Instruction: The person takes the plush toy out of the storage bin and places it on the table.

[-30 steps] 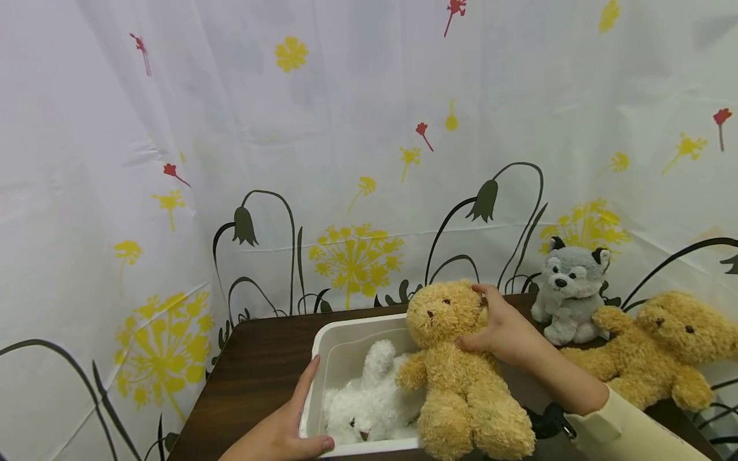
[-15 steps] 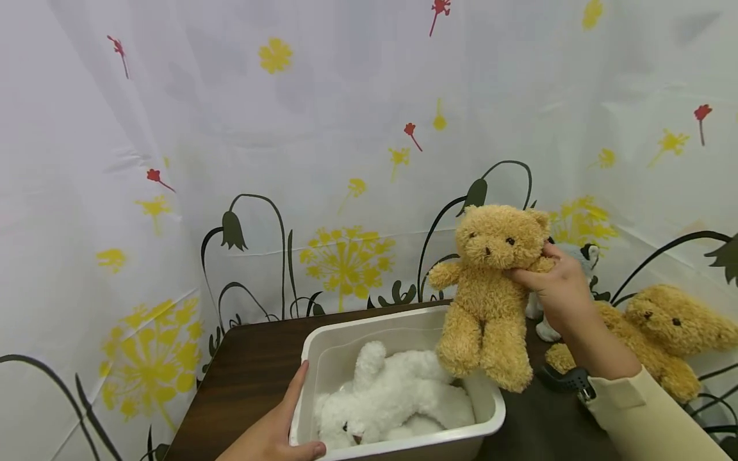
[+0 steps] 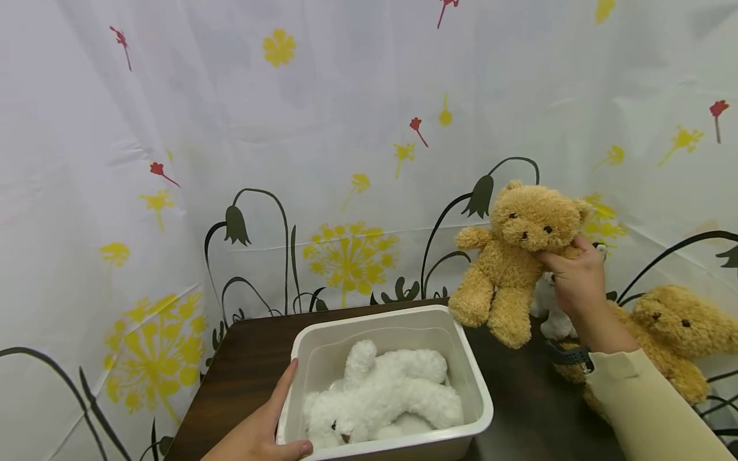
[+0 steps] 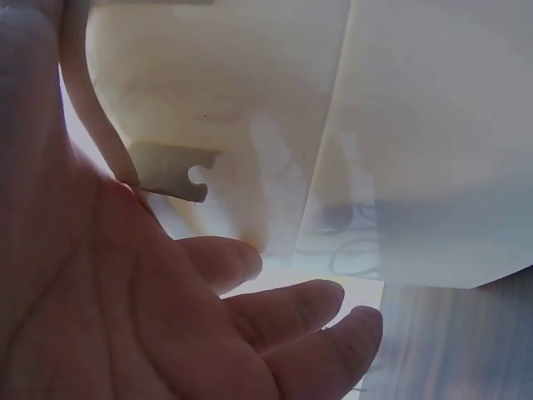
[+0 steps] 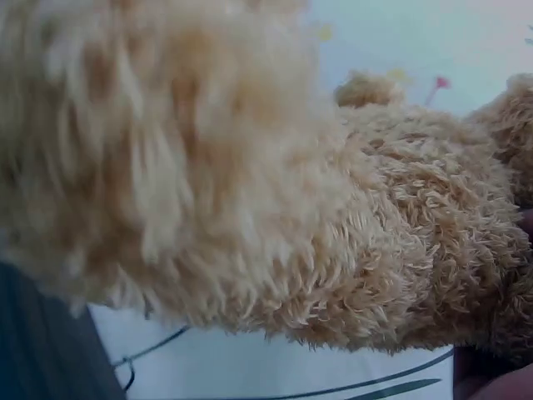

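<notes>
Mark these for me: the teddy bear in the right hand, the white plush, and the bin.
Teddy bear (image 3: 513,266): head view, on its belly.
White plush (image 3: 377,398): head view, on its body.
Bin (image 3: 412,337): head view, on the inside of its far wall.

free air above the white bin (image 3: 423,336), held bear (image 3: 513,262) blocking right rear, lying bear (image 3: 669,339) further right

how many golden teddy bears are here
2: one held bear in the right hand; another bear lying at the head view's right edge, partly behind the right arm. Others could be hidden.
</notes>
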Available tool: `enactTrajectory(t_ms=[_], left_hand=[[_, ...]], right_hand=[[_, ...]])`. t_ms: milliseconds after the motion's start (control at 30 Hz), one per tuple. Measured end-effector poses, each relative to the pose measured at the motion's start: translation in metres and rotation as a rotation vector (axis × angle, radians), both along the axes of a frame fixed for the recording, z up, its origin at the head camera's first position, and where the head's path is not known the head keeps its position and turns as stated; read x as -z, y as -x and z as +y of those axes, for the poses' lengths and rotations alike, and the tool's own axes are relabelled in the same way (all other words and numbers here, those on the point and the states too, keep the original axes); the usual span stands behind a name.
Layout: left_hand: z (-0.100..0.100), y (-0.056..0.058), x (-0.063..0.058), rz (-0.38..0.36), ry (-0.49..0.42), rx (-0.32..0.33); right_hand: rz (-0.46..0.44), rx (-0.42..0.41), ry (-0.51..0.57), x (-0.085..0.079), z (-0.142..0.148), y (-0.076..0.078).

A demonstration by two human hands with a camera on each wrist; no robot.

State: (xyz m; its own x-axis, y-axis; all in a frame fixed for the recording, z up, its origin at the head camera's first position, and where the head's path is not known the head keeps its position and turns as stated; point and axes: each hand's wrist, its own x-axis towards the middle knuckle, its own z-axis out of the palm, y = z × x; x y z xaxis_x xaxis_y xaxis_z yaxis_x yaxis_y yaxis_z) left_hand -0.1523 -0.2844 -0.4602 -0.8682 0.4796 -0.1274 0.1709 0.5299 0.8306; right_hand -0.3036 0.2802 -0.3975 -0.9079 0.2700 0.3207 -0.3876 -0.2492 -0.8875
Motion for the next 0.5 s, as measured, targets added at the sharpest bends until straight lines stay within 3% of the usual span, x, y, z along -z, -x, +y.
enactTrajectory(t_ms=[200,367,500], left_hand=[[-0.011,0.0,-0.001,-0.047,-0.004,-0.02],[-0.016,0.001,0.001,-0.068,-0.021,-0.021],[-0.016,0.001,0.003,-0.057,-0.019,-0.017]], right_hand=[[-0.074,0.102,-0.244,0.019,-0.009,0.015],[-0.114,0.088,-0.449,0.041,-0.018,0.027],[-0.15,0.052,-0.524,0.059,-0.02,0.037]])
